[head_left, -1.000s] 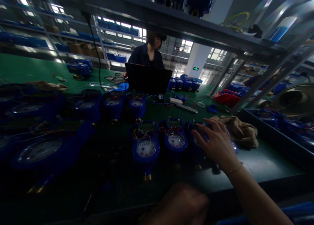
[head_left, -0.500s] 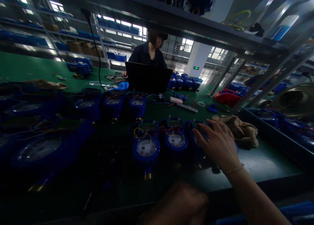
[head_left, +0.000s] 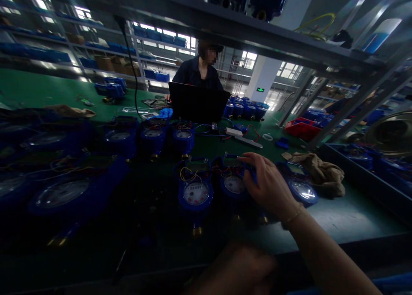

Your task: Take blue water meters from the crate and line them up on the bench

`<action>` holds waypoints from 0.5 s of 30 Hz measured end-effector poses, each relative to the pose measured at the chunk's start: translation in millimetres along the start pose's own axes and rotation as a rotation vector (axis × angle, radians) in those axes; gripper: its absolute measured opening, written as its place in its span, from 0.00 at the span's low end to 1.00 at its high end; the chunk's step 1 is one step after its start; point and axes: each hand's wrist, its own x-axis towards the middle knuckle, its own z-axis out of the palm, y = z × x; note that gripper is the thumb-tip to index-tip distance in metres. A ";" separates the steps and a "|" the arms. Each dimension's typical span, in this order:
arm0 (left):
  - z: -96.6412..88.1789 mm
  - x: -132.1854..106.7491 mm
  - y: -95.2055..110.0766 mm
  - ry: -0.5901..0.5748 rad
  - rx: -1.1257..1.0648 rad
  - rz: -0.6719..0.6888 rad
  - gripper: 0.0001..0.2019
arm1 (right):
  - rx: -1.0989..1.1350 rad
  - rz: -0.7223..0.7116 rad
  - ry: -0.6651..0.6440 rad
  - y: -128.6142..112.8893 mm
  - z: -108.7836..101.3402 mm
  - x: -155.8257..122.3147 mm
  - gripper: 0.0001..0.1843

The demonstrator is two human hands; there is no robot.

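Note:
My right hand [head_left: 268, 183] reaches over the row of blue water meters, fingers spread and nothing seen in its grasp. Its fingertips are at the upper right of the middle meter [head_left: 233, 184] and hide part of it; whether they touch cannot be told. Mostly behind the hand is another meter. To the left lies a meter [head_left: 195, 194] with yellow and red wires and a brass pipe end. A further meter [head_left: 304, 191] lies right of my wrist. My left hand [head_left: 240, 267] is a dark smear at the bottom edge, its fingers unclear.
More meters [head_left: 61, 192] fill the left side of the green bench. Behind stand a black laptop screen [head_left: 198, 101] and a seated person [head_left: 199, 69]. A brown cloth [head_left: 322, 172], a red bin [head_left: 302, 128] and a blue-walled tray [head_left: 360, 179] lie right. A metal shelf [head_left: 206, 18] crosses overhead.
My right hand has moved left, from the third meter to the middle one, uncovering the meter at the right. The view has shifted slightly. My left hand stays low and blurred.

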 end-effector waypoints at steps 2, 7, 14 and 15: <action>-0.6 0.8 0.5 -0.004 -0.008 0.004 0.06 | 0.009 -0.060 -0.068 1.7 6.2 7.0 0.20; -7.6 4.7 0.0 -0.020 -0.038 0.045 0.04 | 0.008 -0.117 -0.152 5.5 15.8 13.0 0.21; -12.6 3.9 -3.0 -0.143 -0.002 0.045 0.05 | -0.069 -0.059 -0.101 -2.8 15.5 11.9 0.20; -12.7 4.0 -3.2 -0.159 -0.003 0.041 0.05 | -0.079 -0.050 -0.094 -4.0 15.3 11.7 0.21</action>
